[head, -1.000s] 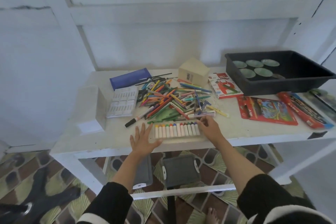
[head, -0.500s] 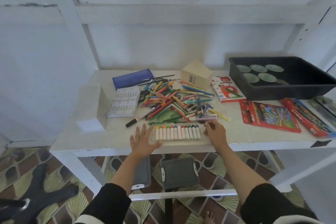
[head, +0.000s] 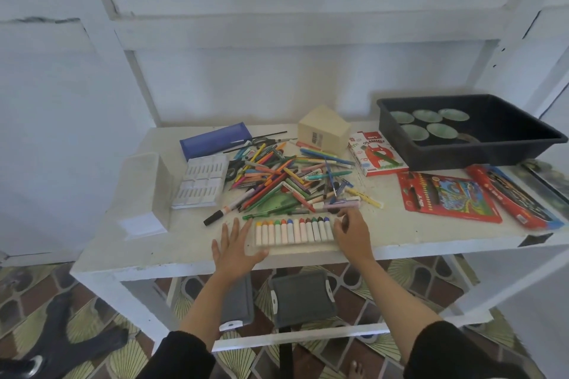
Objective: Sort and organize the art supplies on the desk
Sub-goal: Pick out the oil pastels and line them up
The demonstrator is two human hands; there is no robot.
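At six o'clock on the white desk (head: 123, 243), right by the near edge, lies one flat tray of crayons (head: 294, 232). It holds about twelve crayons in a neat row, all with white wraps and colored tips.

One left hand (head: 235, 248) lies flat on the desk at seven o'clock, just beside the tray's left end. Its fingers are straight and spread apart, and it holds nothing. One right hand (head: 354, 232) is at five o'clock, touching the tray's right end. Its fingers are bent, but I cannot tell if they grip the tray or just rest on it.

One big messy pile of pens and pencils (head: 286, 178) sits in the middle, too many to count. One black marker (head: 228, 212) pokes out of it toward seven o'clock.

At eleven o'clock is one blue pencil case (head: 215, 140). At nine o'clock stand one clear box (head: 144, 194) and one flat white case (head: 201, 183). At twelve o'clock is one cream box (head: 323, 129), with one box of oil pastels (head: 377, 154) just beside it. At two o'clock is one black tub (head: 523, 132) with five round green dishes (head: 426, 116) inside. At three o'clock lie two red packs (head: 446, 197).
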